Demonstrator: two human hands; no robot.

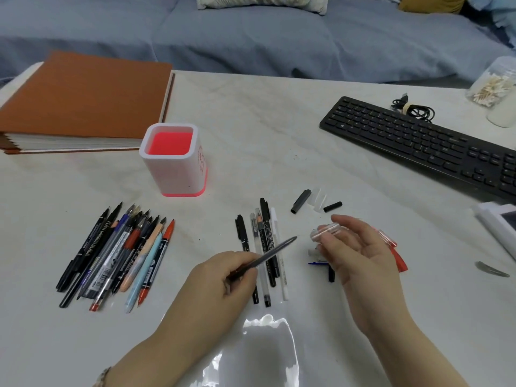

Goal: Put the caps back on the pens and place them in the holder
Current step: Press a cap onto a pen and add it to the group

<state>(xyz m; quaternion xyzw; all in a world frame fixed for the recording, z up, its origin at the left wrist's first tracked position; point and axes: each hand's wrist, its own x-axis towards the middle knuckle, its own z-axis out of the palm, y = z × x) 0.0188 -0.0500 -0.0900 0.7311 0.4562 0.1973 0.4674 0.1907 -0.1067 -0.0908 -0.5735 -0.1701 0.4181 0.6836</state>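
White marble-look table (265, 129) fronts blue bedding (251, 37); items listed L to R, placed relative to the two grips.

Brown binder (83, 93): far L corner, well apart from both hands.

Uncapped pens (117, 255): loose fan of approx. a dozen, tips pointing away from the viewer, lying well L of the L grip.

Holder (174, 174): white w/ red interior, upright, beyond and L of the L grip, no pens seen inside.

L hand (220, 283): fingers curled round the rear of a grey pen (268, 255); barrel slants up and R toward the R hand, raised over the table. Tip end blurred; capped or not, cannot tell.

Capped pens (264, 219): short row lying flat, just under and beyond the grey pen, between the two hands.

R hand (360, 258): palm turned inward, thumb and fingertips pinching a clear cap (325, 231), close to the grey pen's tip but apart from it.

Loose caps beyond the R grip: grey cap (300, 201), second clear one (319, 201), black cap (332, 206). Below the R grip: blue cap (318, 263) and small black cap (331, 273). Red caps (399, 256) show just R of the palm.

Keyboard (418, 141) w/ coiled cable (413, 108): far R, well beyond the R hand. Jar (494, 85) of cotton swabs: R corner.
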